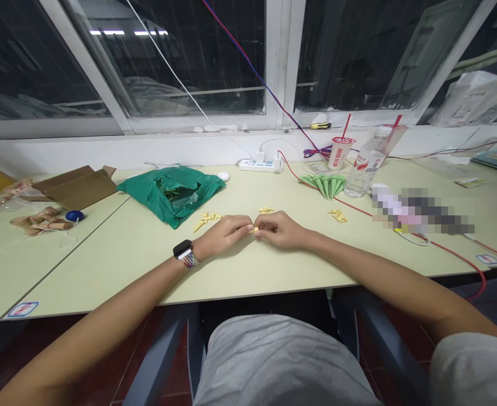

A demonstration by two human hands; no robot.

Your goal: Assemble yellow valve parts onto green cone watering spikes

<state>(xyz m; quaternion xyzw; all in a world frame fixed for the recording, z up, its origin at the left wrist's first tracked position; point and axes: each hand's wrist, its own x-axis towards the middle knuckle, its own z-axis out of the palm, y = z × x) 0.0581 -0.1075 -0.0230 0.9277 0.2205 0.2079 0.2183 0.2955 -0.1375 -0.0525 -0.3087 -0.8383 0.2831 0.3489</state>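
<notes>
Forearms (108, 299) reach to hands (282, 230) pinching a tiny yellow paper piece (255, 230).

**Premises: indoor craft workroom.**
Long pale tables (83, 270) ran beneath dark windows (197, 56), carrying a power strip (259, 165) and scattered folded-paper pieces (206, 221).
</notes>
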